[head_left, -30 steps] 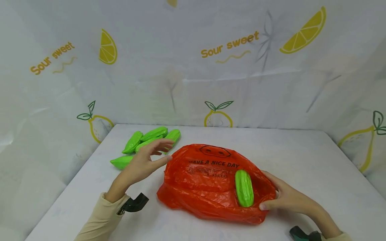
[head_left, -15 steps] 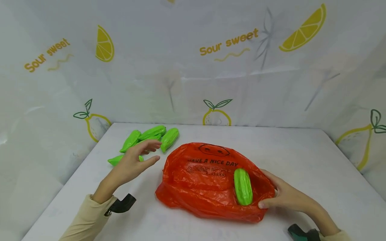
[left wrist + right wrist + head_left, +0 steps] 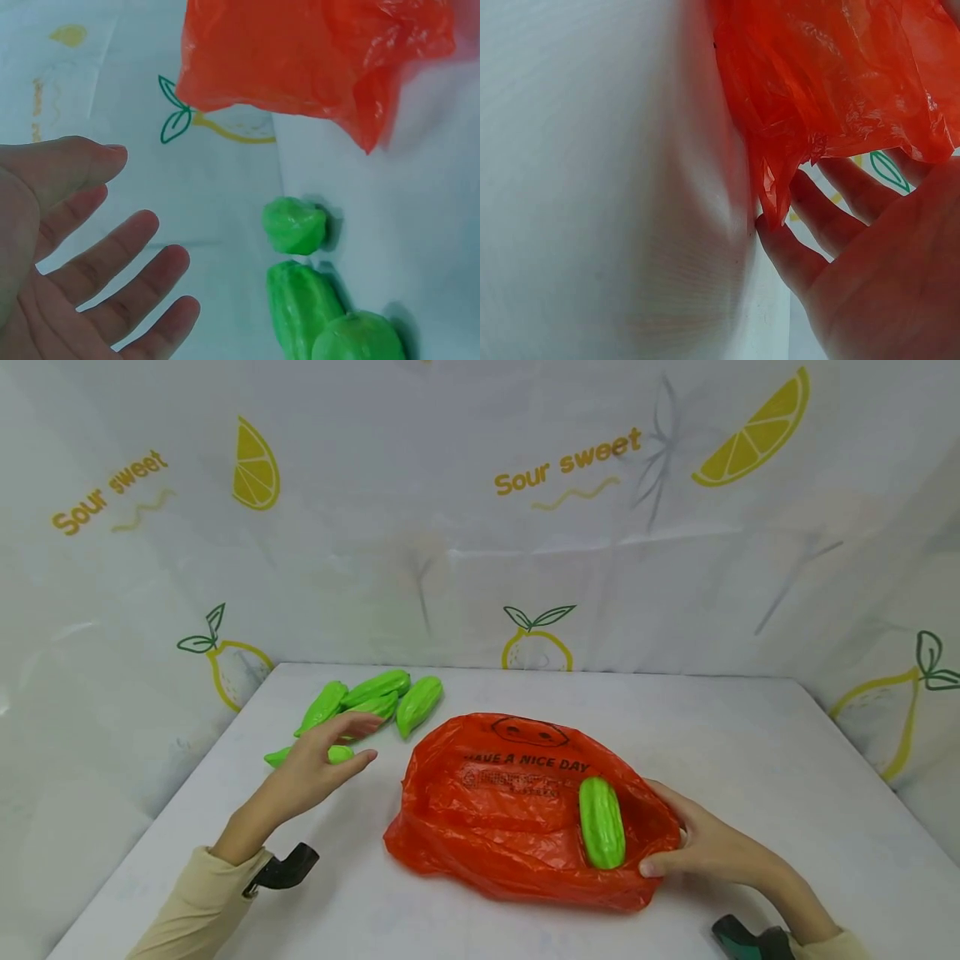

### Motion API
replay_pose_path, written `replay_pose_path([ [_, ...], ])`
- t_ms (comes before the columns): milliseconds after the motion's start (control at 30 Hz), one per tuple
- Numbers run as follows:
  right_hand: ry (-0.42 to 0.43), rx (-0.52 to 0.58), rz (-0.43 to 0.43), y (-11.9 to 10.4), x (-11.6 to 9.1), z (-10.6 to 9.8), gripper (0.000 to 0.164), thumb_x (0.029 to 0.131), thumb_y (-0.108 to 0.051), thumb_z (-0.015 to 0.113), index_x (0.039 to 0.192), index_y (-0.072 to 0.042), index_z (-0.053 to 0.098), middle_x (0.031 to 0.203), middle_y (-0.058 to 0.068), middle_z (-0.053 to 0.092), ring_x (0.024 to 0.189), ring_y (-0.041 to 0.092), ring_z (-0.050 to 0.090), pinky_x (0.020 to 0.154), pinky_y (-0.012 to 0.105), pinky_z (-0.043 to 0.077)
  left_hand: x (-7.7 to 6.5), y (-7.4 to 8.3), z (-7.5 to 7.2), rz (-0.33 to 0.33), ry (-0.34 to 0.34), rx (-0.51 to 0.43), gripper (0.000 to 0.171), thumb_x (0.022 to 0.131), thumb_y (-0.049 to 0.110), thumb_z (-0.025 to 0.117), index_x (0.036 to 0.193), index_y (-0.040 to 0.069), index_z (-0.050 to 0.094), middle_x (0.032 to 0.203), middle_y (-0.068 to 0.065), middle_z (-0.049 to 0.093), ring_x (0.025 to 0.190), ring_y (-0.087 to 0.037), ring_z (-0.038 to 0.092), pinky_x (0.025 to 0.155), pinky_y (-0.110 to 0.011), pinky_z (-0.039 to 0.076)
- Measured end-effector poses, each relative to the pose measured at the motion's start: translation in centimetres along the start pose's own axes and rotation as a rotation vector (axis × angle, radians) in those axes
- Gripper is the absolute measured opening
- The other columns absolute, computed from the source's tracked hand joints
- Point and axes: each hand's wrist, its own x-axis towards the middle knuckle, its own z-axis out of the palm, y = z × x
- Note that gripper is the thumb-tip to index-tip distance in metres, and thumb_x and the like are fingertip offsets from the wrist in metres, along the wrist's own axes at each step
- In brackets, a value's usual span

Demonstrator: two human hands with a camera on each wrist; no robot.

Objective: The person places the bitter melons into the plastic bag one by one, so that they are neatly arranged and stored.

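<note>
A red plastic bag (image 3: pixel 487 814) printed "HAVE A NICE DAY" lies on the table, its mouth turned to the right. One bright green bitter melon (image 3: pixel 602 823) rests at that mouth, against the red film. My right hand (image 3: pixel 712 847) holds the bag's right edge, thumb on the front rim and the other fingers behind it; in the right wrist view the fingers (image 3: pixel 829 217) curve beside the film. My left hand (image 3: pixel 311 772) hovers over the left side with fingers spread and nothing in them. Under and beyond it lie several more bitter melons (image 3: pixel 420 706), one partly hidden by the hand.
The white table (image 3: pixel 675 718) has its back edge against a white cloth (image 3: pixel 375 543) with lemon prints, which also hangs at both sides. Black wrist straps (image 3: pixel 283 867) show at both cuffs.
My left hand has moved left and slightly down, away from the bag and towards the bitter melons. The right hand, the bag and the melon at its mouth stay as they were.
</note>
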Motion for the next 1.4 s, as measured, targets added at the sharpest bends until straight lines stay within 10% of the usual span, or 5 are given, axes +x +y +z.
replay_pose_path([
  [267, 0.003, -0.007, 0.002, 0.0, 0.2, 0.0, 0.095, 0.08, -0.027, 0.08, 0.153, -0.002, 0.025, 0.149, 0.026, 0.041, 0.129, 0.041, 0.046, 0.084, 0.04, 0.06, -0.5, -1.8, -0.3, -0.007, 0.029, 0.031, 0.042, 0.086, 0.001, 0.073, 0.126, 0.003, 0.06, 0.119, -0.011, 0.069, 0.105, -0.026, 0.065, 0.088, -0.046, 0.055],
  [567, -0.011, 0.021, -0.009, 0.1, 0.0, 0.1, 0.093, 0.081, -0.025, 0.079, 0.154, -0.003, 0.025, 0.15, 0.026, 0.04, 0.111, -0.02, 0.043, 0.087, 0.04, 0.059, -1.4, -3.4, -0.5, -0.064, 0.005, 0.06, 0.041, 0.087, 0.006, 0.073, 0.126, 0.003, 0.06, 0.121, -0.013, 0.068, 0.109, -0.035, 0.062, 0.09, -0.054, 0.048],
  [867, -0.009, 0.015, 0.008, -0.3, 0.0, 0.1, 0.093, 0.081, -0.026, 0.078, 0.154, -0.003, 0.025, 0.151, 0.026, 0.039, 0.133, 0.046, 0.04, 0.087, 0.041, 0.059, -2.3, -5.2, -0.7, -0.05, -0.002, 0.098, 0.04, 0.084, 0.008, 0.077, 0.121, 0.004, 0.064, 0.119, -0.015, 0.069, 0.106, -0.034, 0.064, 0.091, -0.056, 0.049],
  [1400, -0.01, 0.012, -0.003, -0.3, 0.1, 0.2, 0.095, 0.081, -0.025, 0.079, 0.155, -0.003, 0.023, 0.151, 0.027, 0.038, 0.132, 0.043, 0.043, 0.088, 0.046, 0.058, -3.0, -7.8, -1.7, -0.02, 0.02, 0.186, 0.049, 0.076, 0.007, 0.084, 0.121, 0.001, 0.065, 0.119, -0.015, 0.068, 0.115, -0.037, 0.06, 0.097, -0.032, 0.043],
])
